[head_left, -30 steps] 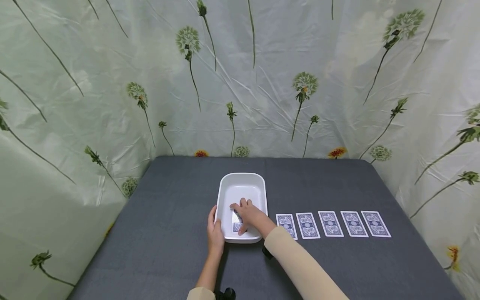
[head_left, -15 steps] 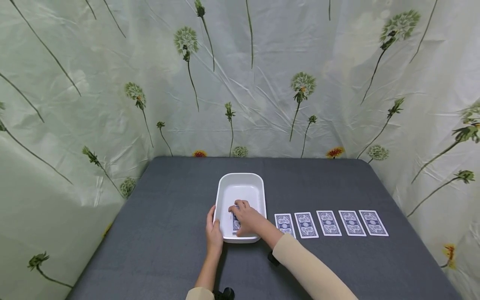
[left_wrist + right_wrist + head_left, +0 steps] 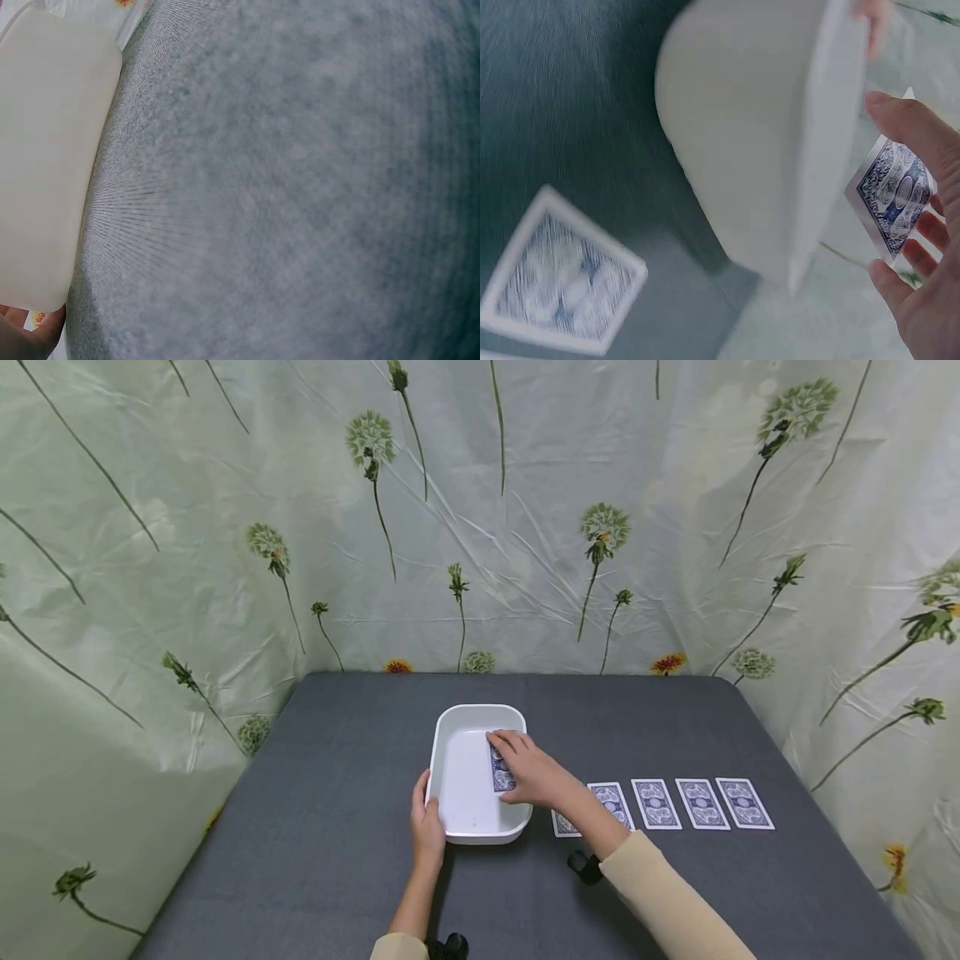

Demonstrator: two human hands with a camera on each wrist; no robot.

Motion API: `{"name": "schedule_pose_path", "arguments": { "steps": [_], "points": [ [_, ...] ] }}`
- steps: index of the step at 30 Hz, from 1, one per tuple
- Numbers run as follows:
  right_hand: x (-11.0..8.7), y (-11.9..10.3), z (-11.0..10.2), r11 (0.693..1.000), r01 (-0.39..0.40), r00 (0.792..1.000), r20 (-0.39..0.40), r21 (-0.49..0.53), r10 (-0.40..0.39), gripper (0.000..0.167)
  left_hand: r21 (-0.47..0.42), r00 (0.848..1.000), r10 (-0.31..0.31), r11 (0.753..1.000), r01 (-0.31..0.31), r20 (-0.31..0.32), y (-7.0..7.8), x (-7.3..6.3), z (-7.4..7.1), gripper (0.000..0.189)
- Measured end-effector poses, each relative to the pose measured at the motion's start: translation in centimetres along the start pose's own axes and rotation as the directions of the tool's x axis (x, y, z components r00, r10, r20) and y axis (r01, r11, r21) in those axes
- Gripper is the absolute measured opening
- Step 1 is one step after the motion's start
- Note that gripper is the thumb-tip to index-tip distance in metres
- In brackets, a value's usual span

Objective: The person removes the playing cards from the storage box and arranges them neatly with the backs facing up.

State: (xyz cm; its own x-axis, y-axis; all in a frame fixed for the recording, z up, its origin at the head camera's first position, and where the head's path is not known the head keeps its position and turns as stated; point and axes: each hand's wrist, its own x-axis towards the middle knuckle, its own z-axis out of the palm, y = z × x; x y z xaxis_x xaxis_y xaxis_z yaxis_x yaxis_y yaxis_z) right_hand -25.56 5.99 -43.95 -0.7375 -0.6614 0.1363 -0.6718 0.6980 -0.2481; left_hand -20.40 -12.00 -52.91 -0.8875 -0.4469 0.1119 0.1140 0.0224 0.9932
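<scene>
A white rectangular tray [image 3: 459,760] stands near the middle of the table. At its left wall my left hand [image 3: 427,827] grips the side; in the left wrist view fingers [image 3: 45,334] show at the tray's edge. My right hand [image 3: 534,775] holds a blue-backed playing card [image 3: 500,772] by its edges, over the right part of the tray. The right wrist view shows that card [image 3: 894,193] between the thumb and fingertips, patterned back visible. Part of the card is hidden by the hand in the head view.
Several blue-backed playing cards [image 3: 657,804] lie in a row on the grey tablecloth [image 3: 337,860], right of the tray. The right forearm covers part of the two nearest. A flower-printed curtain [image 3: 525,527] hangs behind and beside the table.
My right hand first reaches to the card on the tray's floor, then takes hold of it and lifts it, moving right and away from me. My left hand stays on the tray.
</scene>
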Motion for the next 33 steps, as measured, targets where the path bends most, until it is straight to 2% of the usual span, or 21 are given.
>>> {"name": "schedule_pose_path", "arguments": {
  "steps": [7,13,20,24,28,33],
  "points": [
    [-3.9,2.7,-2.9,0.995,-0.085,0.996,-0.034,-0.043,0.084,0.094,0.019,1.0,-0.006,1.0,0.006,0.004,-0.4,0.3,0.0,0.046],
    [-8.9,6.0,-4.4,0.984,-0.156,0.987,-0.063,-0.084,0.151,0.093,0.002,1.0,-0.021,1.0,0.021,0.012,-0.3,0.1,0.0,0.046],
    [-14.4,10.8,-5.5,0.962,-0.205,0.976,-0.107,-0.178,0.188,0.093,-0.004,1.0,-0.02,1.0,0.02,0.01,-0.2,0.4,-0.1,0.046],
    [-17.4,13.6,-5.8,0.942,-0.26,0.965,-0.079,-0.213,0.249,0.096,0.001,1.0,-0.022,1.0,0.022,0.014,-0.2,0.4,-0.1,0.046],
    [-20.5,17.0,-5.3,0.92,-0.29,0.957,-0.087,-0.264,0.277,0.099,0.024,1.0,-0.028,0.999,0.028,0.011,-0.3,0.1,-0.1,0.046],
    [-24.1,20.9,-4.5,0.892,-0.358,0.934,-0.086,-0.275,0.348,0.09,0.001,1.0,-0.013,1.0,0.013,0.01,-0.4,0.1,-0.1,0.045]
  ]
}}
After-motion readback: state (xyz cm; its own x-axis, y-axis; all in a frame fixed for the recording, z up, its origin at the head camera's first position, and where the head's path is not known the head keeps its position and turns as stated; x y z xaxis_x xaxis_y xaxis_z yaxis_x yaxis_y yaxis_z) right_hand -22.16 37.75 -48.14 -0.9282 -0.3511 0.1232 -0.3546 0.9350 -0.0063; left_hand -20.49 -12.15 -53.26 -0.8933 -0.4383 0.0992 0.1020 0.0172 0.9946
